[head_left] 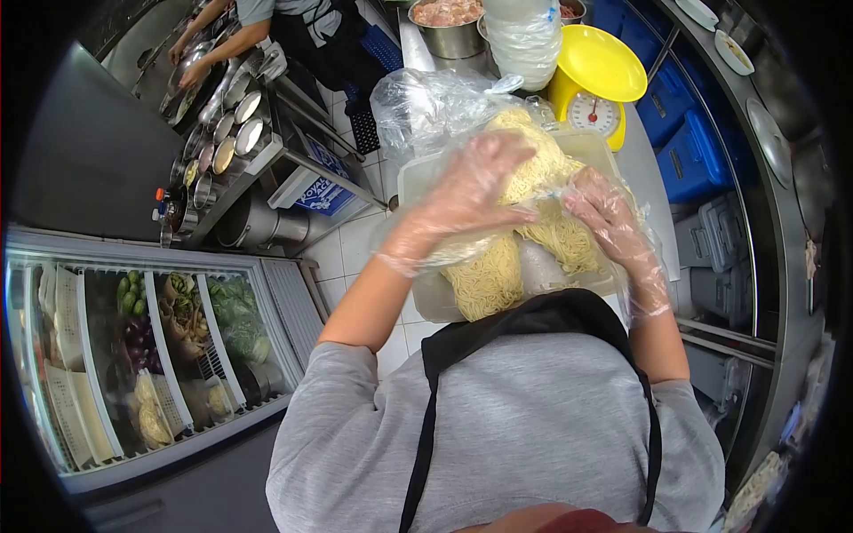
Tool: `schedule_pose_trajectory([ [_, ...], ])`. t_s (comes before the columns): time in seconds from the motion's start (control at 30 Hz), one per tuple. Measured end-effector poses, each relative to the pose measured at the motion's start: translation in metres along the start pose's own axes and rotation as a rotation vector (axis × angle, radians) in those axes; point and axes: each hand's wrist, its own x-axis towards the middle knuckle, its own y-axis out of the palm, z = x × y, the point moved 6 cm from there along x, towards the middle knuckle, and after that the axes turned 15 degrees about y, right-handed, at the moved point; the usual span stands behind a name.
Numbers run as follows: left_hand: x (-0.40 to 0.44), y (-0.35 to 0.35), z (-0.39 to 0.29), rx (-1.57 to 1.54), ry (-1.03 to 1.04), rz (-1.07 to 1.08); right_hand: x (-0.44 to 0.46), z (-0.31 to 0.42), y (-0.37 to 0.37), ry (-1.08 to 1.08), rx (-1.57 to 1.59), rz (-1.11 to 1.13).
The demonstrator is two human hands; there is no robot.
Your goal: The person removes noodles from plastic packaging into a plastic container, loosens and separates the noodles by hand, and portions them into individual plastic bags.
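Both my hands wear clear plastic gloves over a translucent tub [433,306] with bundles of pale yellow noodles. My left hand [471,191] is blurred by motion above the tub's left part, its fingers apart and nothing visible in them. At the right, my right hand [604,209] has its fingers curled at the edge of a clear bag by the noodles [533,164]. One noodle bundle [487,280] lies near my apron, another [567,240] beside it. Behind the tub, a large clear plastic bag [426,111] lies crumpled.
A yellow scale [604,67] stands behind the tub, next to stacked bagged containers [522,40] and a metal pot of meat [447,31]. Blue bins [693,160] line the right shelf. A glass-topped fridge [160,355] is at left. A co-worker [302,35] works at the upper left.
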Motion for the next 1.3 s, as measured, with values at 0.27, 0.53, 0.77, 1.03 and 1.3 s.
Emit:
schedule_pose_trajectory([
  [0.27, 0.018, 0.032, -0.017, 0.508, 0.200, -0.242, 0.003, 0.006, -0.006, -0.137, 0.084, -0.087],
  [0.53, 0.010, 0.038, -0.011, 0.387, 0.242, -0.341, 0.016, 0.001, 0.016, -0.347, -0.371, -0.353],
  [0.77, 0.009, 0.036, -0.016, 0.264, 0.295, -0.385, 0.027, 0.002, 0.018, -0.307, -0.355, -0.474],
  [1.03, 0.020, 0.014, -0.032, 0.279, 0.160, -0.433, 0.025, 0.031, 0.009, -0.192, -0.172, -0.313],
  [1.3, 0.016, -0.016, -0.059, 0.511, 0.150, -0.577, 0.001, 0.068, -0.013, -0.460, -0.318, -0.461],
])
